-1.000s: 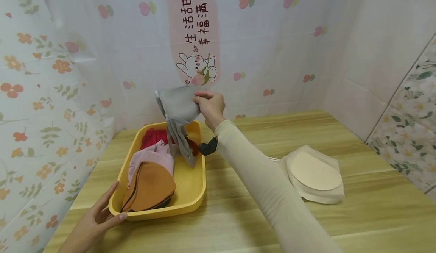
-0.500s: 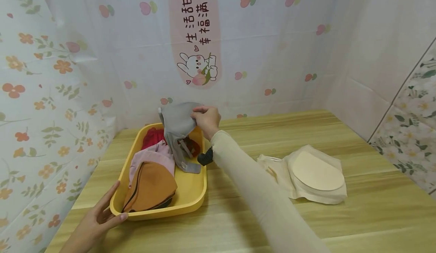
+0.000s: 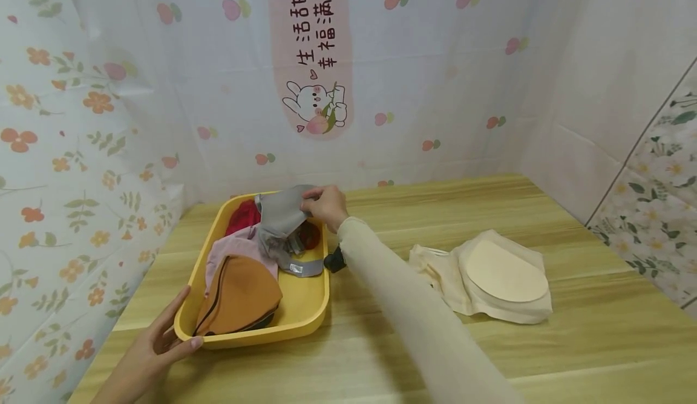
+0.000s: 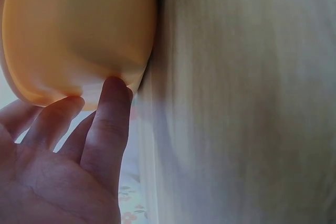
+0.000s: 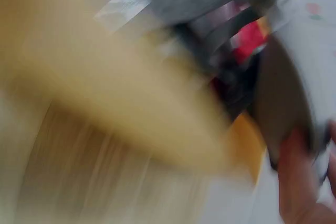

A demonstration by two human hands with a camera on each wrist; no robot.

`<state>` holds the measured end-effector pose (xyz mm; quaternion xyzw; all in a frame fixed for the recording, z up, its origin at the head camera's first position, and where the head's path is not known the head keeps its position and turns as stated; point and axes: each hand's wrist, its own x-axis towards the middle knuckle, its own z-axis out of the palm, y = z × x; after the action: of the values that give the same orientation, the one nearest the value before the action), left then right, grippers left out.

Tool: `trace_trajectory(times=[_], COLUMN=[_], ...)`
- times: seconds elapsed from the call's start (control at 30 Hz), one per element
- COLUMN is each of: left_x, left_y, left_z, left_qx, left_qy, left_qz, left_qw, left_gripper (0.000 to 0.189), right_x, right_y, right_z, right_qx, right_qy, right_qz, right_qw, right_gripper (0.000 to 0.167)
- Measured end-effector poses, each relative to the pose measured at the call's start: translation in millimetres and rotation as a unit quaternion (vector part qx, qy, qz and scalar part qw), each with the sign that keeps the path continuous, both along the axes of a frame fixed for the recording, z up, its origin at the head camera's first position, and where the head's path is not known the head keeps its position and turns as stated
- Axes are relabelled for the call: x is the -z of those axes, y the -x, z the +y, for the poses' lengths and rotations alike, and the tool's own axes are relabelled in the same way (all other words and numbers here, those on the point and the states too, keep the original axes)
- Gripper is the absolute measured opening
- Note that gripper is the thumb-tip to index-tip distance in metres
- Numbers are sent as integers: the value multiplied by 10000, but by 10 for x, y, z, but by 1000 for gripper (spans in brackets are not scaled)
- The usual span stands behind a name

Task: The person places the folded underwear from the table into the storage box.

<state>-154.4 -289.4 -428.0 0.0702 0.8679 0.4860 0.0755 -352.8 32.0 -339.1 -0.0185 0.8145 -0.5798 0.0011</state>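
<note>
My right hand (image 3: 327, 205) pinches the edge of a grey bra (image 3: 283, 213), whose folded cups lie over the back of a yellow plastic bin (image 3: 325, 298). Its band, with a white label, hangs down onto the bin floor. In the blurred right wrist view, the fingers (image 5: 294, 163) hold the grey cup's edge. My left hand (image 3: 149, 346) rests against the bin's near left corner, thumb at the front rim; the left wrist view has its fairly straight fingers (image 4: 107, 124) touching the outer wall. An orange bra with dark trim (image 3: 245, 292) lies inside, nearest the left hand.
Also in the bin are a pale pink garment (image 3: 236, 248), a red one (image 3: 246, 215) and a dark red piece (image 3: 310, 235) partly hidden. A beige bra (image 3: 503, 271) lies on the wooden table (image 3: 599, 343) at right. Printed curtains (image 3: 218, 89) stand behind and left.
My right hand has lowered the grey bra from above the bin into its back part, and the band now rests on the bin floor. The left hand stays at the corner.
</note>
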Motion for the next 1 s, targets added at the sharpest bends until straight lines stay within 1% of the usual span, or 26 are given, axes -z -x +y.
trace_trajectory(times=[0.07,0.2,0.33,0.43,0.53,0.67,0.73,0.87,1.0], left_x=[-7,-3,-12,-21,-24,-13,-7,-10,-25], left_y=[0,2,3,9,12,4,1,-1,-2], left_z=[3,-1,-4,0,1,-4,-2,14,33], left_qx=[-20,2,-46,-80,-84,-86,-78,-26,1], left_qy=[46,-7,16,16,21,24,7,-199,-396], left_qz=[12,-50,-113,-151,-201,-193,-134,-88,-134], left_qw=[10000,10000,9999,9999,9998,9998,9999,9998,9991], left_gripper=[89,89,88,88,88,89,89,89,89], right_x=[-11,-40,-91,-139,-174,-172,-149,-99,-78], right_y=[7,17,29,28,26,32,42,69,83], right_z=[14,35,42,28,-10,-70,-90,-98,-83], right_qx=[-189,-529,-623,-574,-510,-316,-190,-98,-197], right_qy=[23,14,-201,-247,-146,-2,-47,-322,-811], right_qz=[-144,-451,-609,-746,-808,-809,-838,-964,-962], right_qw=[9997,9976,9960,9953,9953,9962,9963,9948,9918], right_gripper=[22,23,23,22,22,21,21,21,20])
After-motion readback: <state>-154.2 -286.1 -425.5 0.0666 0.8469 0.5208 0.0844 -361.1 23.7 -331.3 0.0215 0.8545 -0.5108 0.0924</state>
